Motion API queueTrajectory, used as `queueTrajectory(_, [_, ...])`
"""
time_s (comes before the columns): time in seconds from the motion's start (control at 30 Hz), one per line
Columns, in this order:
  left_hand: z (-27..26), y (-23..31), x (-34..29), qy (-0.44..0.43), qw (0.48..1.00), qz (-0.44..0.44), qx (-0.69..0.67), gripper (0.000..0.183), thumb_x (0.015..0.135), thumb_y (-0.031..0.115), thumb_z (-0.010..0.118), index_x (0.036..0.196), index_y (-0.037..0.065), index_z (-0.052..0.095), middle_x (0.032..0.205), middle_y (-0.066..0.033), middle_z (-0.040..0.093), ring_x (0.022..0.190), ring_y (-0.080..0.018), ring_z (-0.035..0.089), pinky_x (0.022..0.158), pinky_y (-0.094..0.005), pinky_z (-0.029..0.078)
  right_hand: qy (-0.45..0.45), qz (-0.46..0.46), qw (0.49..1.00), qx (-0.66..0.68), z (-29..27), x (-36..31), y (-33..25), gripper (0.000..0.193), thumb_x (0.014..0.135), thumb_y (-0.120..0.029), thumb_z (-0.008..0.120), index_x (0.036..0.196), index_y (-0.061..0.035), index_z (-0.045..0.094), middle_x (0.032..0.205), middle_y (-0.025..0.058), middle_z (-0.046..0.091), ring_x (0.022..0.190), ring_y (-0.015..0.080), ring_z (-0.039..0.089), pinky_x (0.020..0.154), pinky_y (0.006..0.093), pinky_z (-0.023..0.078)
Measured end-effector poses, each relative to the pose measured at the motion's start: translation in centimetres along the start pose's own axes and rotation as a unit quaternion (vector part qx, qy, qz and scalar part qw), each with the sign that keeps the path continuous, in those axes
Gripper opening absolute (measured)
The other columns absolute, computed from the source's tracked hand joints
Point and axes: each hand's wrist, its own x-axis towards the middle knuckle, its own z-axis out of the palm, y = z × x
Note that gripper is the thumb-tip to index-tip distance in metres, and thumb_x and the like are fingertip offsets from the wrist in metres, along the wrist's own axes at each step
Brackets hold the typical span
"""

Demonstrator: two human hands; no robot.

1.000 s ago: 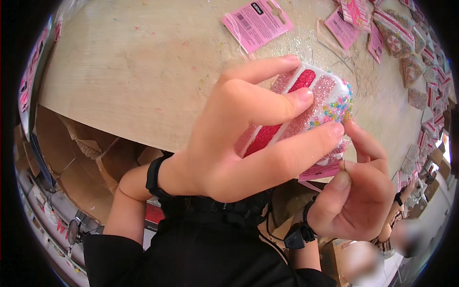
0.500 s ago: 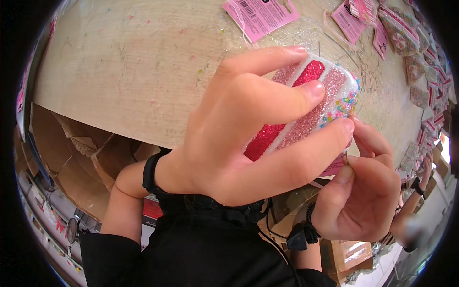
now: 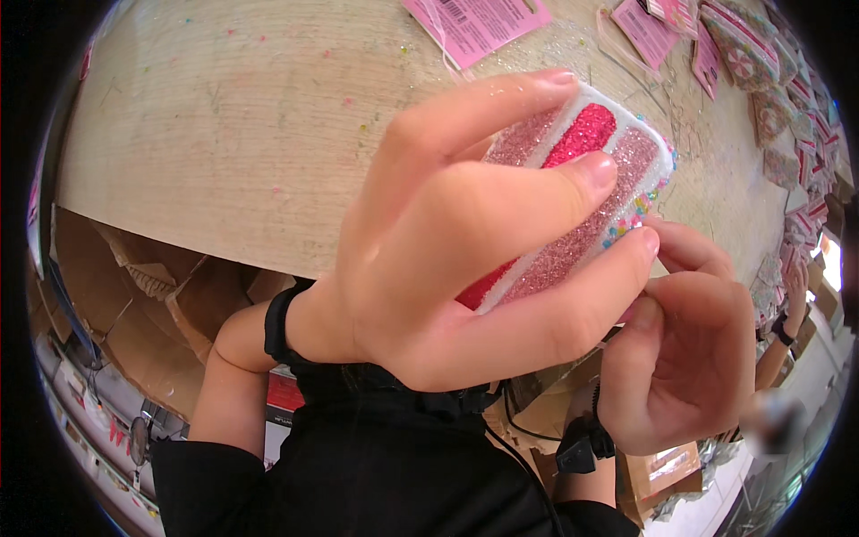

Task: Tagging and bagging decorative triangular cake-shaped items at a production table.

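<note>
A glittery ornament [image 3: 586, 130] with red, pink and white stripes hangs above the table; it looks like a slice of cake, with small coloured beads along its right edge. My left hand [image 3: 429, 233] is closed around it, the thumb and fingers spread over its striped face. At its lower right edge, my right hand [image 3: 693, 349] has thumb and forefinger pressed together in a pinch. What lies between those fingertips is too small and covered to make out.
Pink printed cards [image 3: 488, 27] with clear loops lie on the wooden table [image 3: 206, 134] at the far side. Many wrapped striped pieces [image 3: 743, 58] are heaped along the right. An open cardboard box [image 3: 134, 313] stands lower left. Another person's hand [image 3: 795, 286] shows at far right.
The ornament has tilted slightly, so less of its beaded edge shows. The pink card below it is now mostly hidden. My right hand remains pinched beside it.
</note>
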Motion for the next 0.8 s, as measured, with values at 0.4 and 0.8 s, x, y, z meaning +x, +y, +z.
queueTrajectory(0.4, [0.1, 0.5, -0.2, -0.025, 0.999, 0.008, 0.043, 0.042, 0.069, -0.005, 0.078, 0.103, 0.018, 0.069, 0.115, -0.0097, 0.044, 0.111, -0.0384, 0.054, 0.08, -0.0334, 0.062, 0.045, 0.018, 0.998, -0.028, 1.1, -0.4, 0.1, 0.006, 0.084, 0.012, 0.052, 0.089, 0.009, 0.052, 0.102, 0.0304, 0.062, 0.089, 0.0252, 0.064, 0.082, 0.0311, 0.051])
queueTrajectory(0.8, [0.4, 0.7, -0.4, -0.027, 0.999, -0.005, 0.038, 0.038, 0.07, -0.004, 0.077, 0.101, 0.016, 0.071, 0.114, -0.0095, 0.043, 0.112, -0.038, 0.052, 0.08, -0.034, 0.062, 0.026, -0.093, 0.98, -0.176, 1.3, 0.0, 0.4, 0.016, 0.074, 0.013, 0.065, 0.085, 0.0061, 0.054, 0.083, 0.0215, 0.063, 0.083, 0.0327, 0.065, 0.075, 0.0362, 0.055])
